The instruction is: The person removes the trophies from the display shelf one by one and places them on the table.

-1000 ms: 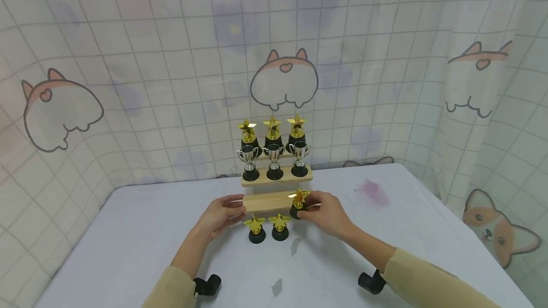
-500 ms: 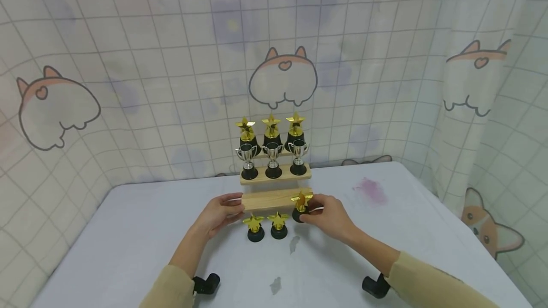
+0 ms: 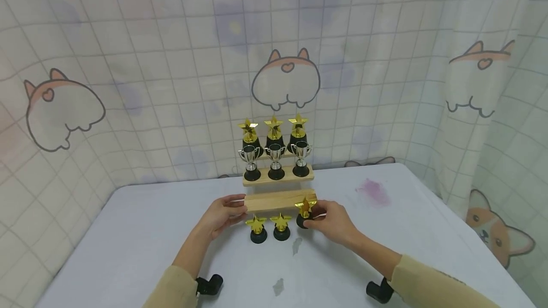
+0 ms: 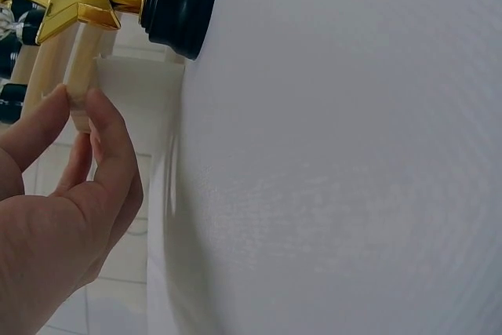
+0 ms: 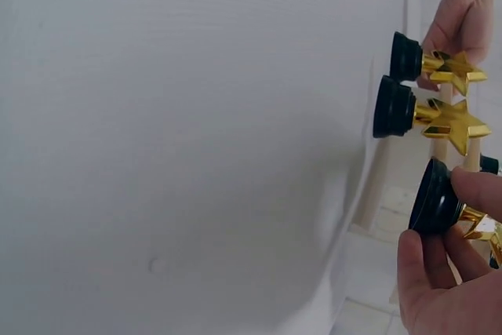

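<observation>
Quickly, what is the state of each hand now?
Left hand: closed, pinching one end of the front wooden shelf.
Right hand: closed, holding a gold star trophy by its black base.

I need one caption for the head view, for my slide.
Left hand holds a wooden board; right hand grips a gold star trophy.

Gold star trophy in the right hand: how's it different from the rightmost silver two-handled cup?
The gold star trophy is topped by a star; the silver two-handled cup by an open bowl. The star trophy is held in the right hand; the cup stands on a pale wooden shelf. Both have round black bases.
</observation>
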`<state>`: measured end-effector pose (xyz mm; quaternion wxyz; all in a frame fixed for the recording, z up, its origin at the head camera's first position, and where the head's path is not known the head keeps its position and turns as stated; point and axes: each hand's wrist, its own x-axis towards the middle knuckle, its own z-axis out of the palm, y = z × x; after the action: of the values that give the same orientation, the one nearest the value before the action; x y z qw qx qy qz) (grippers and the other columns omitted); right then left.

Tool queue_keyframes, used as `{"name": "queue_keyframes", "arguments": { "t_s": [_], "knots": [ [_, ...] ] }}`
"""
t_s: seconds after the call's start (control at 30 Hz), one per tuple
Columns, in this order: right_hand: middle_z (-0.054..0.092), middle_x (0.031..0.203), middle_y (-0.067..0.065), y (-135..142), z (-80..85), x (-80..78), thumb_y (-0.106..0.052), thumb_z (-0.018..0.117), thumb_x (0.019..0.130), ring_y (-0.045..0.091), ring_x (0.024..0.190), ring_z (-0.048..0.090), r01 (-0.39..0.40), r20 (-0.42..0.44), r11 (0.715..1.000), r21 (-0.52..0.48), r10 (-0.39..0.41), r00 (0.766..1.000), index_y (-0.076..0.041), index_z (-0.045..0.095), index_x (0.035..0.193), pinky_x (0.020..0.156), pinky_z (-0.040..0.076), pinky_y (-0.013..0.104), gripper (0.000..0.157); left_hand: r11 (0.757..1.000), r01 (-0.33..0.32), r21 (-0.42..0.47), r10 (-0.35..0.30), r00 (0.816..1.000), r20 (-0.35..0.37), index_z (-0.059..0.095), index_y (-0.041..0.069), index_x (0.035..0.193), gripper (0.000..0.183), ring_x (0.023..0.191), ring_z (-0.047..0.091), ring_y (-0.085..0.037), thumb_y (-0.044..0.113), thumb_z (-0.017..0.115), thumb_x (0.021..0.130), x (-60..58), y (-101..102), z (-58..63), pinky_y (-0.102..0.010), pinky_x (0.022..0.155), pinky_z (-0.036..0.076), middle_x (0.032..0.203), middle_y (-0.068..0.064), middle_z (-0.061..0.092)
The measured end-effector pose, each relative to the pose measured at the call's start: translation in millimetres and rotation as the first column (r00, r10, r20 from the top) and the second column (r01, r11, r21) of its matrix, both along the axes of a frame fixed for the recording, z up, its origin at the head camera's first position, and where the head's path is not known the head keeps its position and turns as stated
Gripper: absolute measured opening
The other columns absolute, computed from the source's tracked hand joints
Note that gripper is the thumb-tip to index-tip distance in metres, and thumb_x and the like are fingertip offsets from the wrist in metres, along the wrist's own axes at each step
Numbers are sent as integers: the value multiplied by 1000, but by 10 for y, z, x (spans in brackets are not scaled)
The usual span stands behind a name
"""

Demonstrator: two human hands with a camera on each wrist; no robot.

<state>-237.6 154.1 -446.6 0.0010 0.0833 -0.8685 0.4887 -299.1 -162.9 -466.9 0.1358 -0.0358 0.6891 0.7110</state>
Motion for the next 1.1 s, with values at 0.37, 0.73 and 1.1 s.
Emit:
{"name": "queue_keyframes", "arguments": {
  "t_s": [0.37,0.73,1.1],
  "knots": [
    [70,90,2,8,-109,-21,-8,86,81,21,90,69,33,48,999,23,-35,998,-2,72,100,78,60,37,24,1000,-3,13,3,1000,11,53,-5,142,50,107,66,-29,-6,69,94,-6,7,0,-39,94,59,131,-25,57],
    [70,90,2,-48,-204,-18,-5,86,80,18,88,66,16,64,998,53,-19,998,0,74,105,78,59,38,27,1000,7,29,-8,1000,8,52,-6,143,51,105,67,-26,-6,68,95,13,18,13,-39,96,58,133,-25,56],
    [68,86,1,-81,-218,-51,-4,87,79,16,83,61,22,19,990,143,-25,1000,-1,73,101,77,58,38,27,999,20,30,-20,1000,8,52,-6,143,52,103,67,-26,-6,69,94,17,9,27,-41,96,58,131,-25,56]
  ]
}}
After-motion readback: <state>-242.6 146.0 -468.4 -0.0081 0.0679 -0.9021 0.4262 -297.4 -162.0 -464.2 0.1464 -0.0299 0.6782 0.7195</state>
